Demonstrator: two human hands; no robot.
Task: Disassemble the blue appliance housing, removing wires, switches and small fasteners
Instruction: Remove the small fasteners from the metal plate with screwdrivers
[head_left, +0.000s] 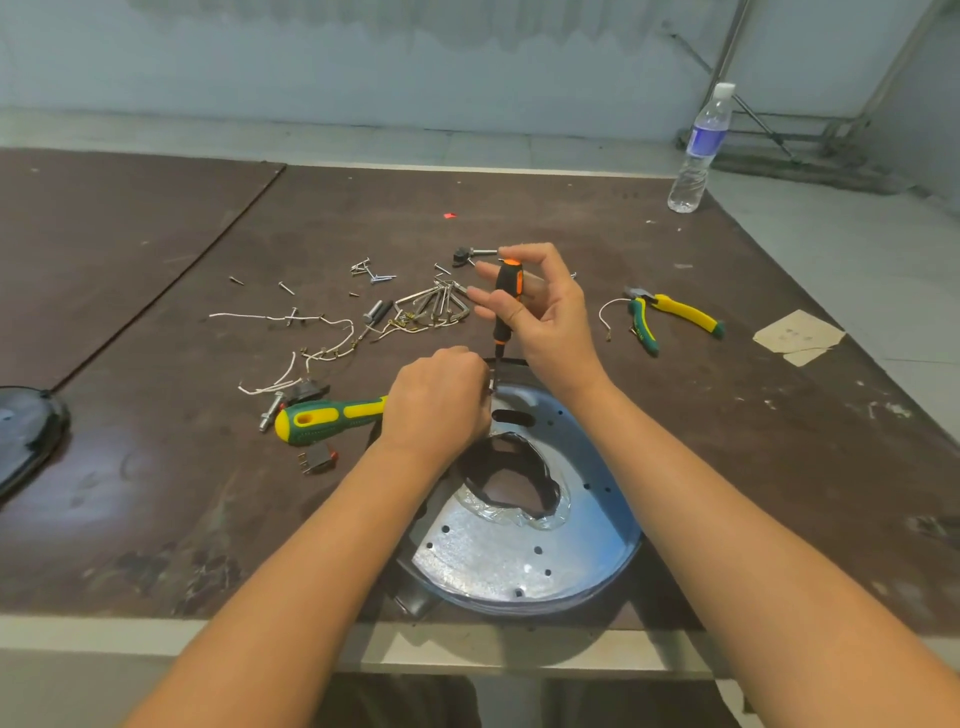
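Hidden: the tip of the orange screwdriver (505, 301) and the spot it meets are covered by the left hand (439, 400). The fingertips there cannot be seen.
Cut off: a dark rounded lid (26, 431) runs off the left edge.
Hard to make out: a small metal piece shows at the left knuckles, too small to name.
Left hand: fingers curled tight at the far rim of the housing. Whether they pinch something cannot be told. The hand also hides the shaft of the green-and-yellow screwdriver (332, 418).
Right hand (545, 317): grasps the orange screwdriver's handle between thumb and fingers, held upright, with two fingers stretched out loose.
Blue housing (587, 519): lies on the surface (208, 493) at its near edge, between the forearms — a ragged hole in its middle.
Around: white wires (311, 343), loose screws (374, 273), hex keys (441, 304) and a switch (317, 460) lie to the left, and pliers (670, 312) to the right.
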